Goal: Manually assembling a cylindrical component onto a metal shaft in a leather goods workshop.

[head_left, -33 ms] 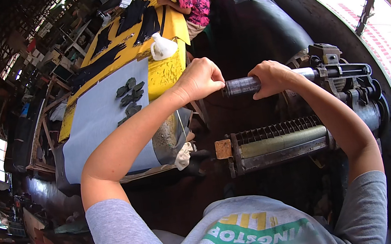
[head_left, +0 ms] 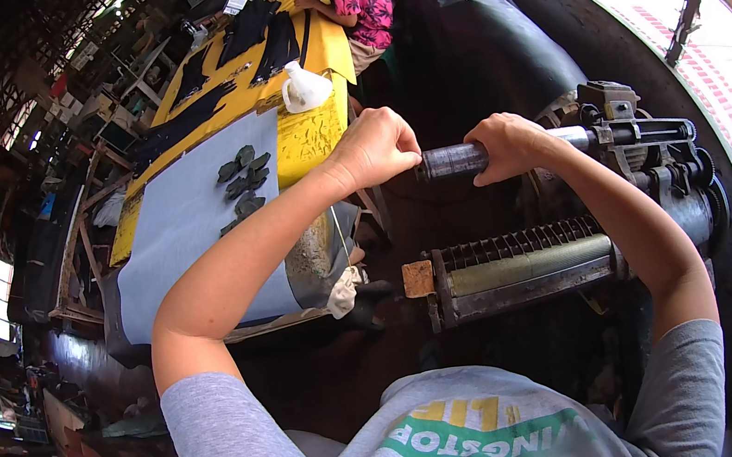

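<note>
A dark metal roller [head_left: 454, 161] sticks out to the left from a machine [head_left: 656, 160] on the right side. My right hand [head_left: 511, 144] is wrapped over the middle of this roller from above, thumb underneath. At the roller's free left end is my left hand [head_left: 378, 149], its fingertips pinched together; whatever they hold there is too small to make out. Below the roller, nearer to me, lies the machine's long bed, with a row of thin dark coils or fins [head_left: 518, 243] and a yellowish cylinder [head_left: 530, 265]. A rusty block [head_left: 418, 279] sits at the bed's left end.
To the left runs a long table with a yellow cover [head_left: 311, 138] and a grey-blue sheet [head_left: 188, 225]. Dark green pieces [head_left: 245, 180], a white jug [head_left: 305, 87] and dark cloth parts [head_left: 249, 30] lie on it. A person [head_left: 358, 5] in pink sits at its far end. Black sheeting [head_left: 487, 24] stands behind the machine.
</note>
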### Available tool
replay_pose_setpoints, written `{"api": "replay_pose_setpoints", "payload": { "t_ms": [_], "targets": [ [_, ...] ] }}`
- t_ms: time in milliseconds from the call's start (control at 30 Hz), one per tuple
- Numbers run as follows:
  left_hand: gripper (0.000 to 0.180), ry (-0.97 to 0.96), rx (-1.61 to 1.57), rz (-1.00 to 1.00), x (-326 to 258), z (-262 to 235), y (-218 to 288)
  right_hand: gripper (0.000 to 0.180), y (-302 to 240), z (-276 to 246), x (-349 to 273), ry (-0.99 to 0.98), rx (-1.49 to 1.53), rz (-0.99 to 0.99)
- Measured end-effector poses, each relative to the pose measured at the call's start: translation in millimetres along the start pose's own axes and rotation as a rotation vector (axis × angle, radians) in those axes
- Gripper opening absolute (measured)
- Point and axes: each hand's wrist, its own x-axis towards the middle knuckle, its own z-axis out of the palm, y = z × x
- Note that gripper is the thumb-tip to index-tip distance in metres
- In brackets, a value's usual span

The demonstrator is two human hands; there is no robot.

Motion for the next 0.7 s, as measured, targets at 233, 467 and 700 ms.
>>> {"api": "replay_pose_setpoints", "payload": {
  "t_ms": [233,467,700],
  "targets": [
    [0.010,-0.008,-0.008,0.106,6.7,4.0,-5.7,0.045,0.1,1.6,-0.5,0.020,0.018,-0.006],
    [0.009,0.004,-0.025,0.122,7.0,4.6,-5.1,0.044,0.2,1.3,-0.1,0.015,0.031,-0.009],
    [0.011,-0.140,-0.085,0.042,15.7,-2.0,-9.2,0.044,6.1,7.2,2.2,0.073,0.046,-0.057]
  ]
}}
